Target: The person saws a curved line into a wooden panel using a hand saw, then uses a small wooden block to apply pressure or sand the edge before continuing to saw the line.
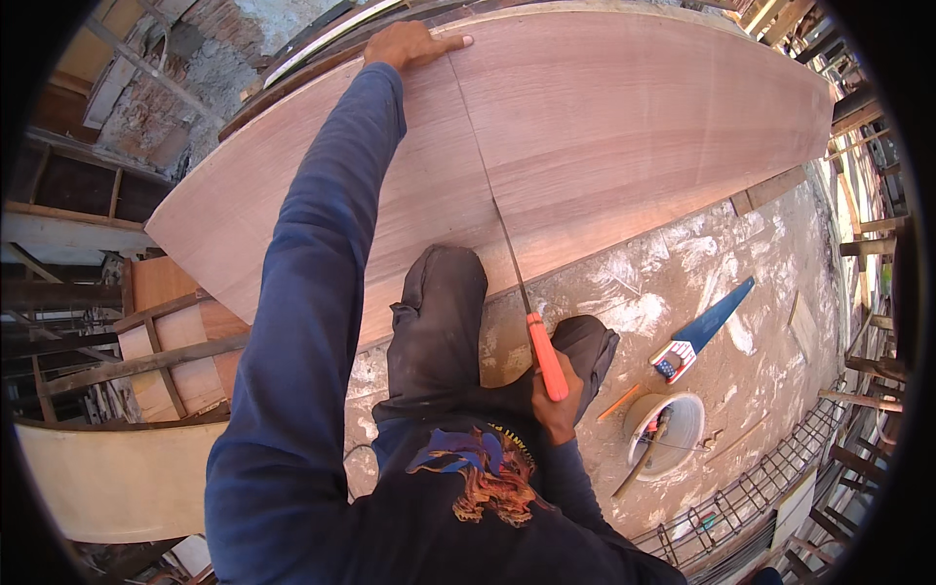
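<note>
A wide pinkish plywood board (pixel 663 107) lies in front of me, crossed by a thin straight line. My left hand (pixel 409 47) grips its far edge at the top, thumb stretched along the surface beside that line. My right hand (pixel 554 405) holds the red-orange handle of a saw (pixel 546 356), its thin blade lying along the line across the nearer part of the board. My left knee (pixel 439 273) is on or against the board's near edge; my right knee is beside the saw handle, partly behind my hand.
On the speckled floor (pixel 624 292) at right lie a blue handsaw (pixel 717 312), an orange pencil (pixel 617 400) and a white bucket (pixel 687 429) holding tools. A steel rebar cage (pixel 770 468) runs along the lower right. Timber framing and panels (pixel 156 370) stand left; more timbers line the right edge.
</note>
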Tool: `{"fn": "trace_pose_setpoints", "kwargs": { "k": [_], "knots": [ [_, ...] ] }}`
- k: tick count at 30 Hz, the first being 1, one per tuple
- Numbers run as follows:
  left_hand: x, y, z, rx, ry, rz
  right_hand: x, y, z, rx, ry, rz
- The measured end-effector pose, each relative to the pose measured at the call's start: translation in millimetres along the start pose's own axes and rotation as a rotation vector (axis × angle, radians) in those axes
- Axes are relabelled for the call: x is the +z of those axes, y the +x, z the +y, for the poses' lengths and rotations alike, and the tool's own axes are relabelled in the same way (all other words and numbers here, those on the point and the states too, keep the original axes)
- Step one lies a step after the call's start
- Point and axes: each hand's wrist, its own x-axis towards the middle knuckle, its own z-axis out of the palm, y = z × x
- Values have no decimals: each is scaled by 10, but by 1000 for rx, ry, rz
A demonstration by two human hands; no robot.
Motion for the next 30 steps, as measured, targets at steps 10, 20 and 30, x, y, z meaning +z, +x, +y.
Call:
{"fn": "trace_pose_setpoints", "kwargs": {
  "k": [10,20,30],
  "knots": [
    [-159,-116,24,-44,-19,-113,1028,1709,402,-134,83,38],
    [-89,-29,-18,-23,-25,-35,218,737,-585,77,-31,-15],
    [-303,-410,191,-102,-71,-39,1137,1802,627,-382,113,54]
  ]
}}
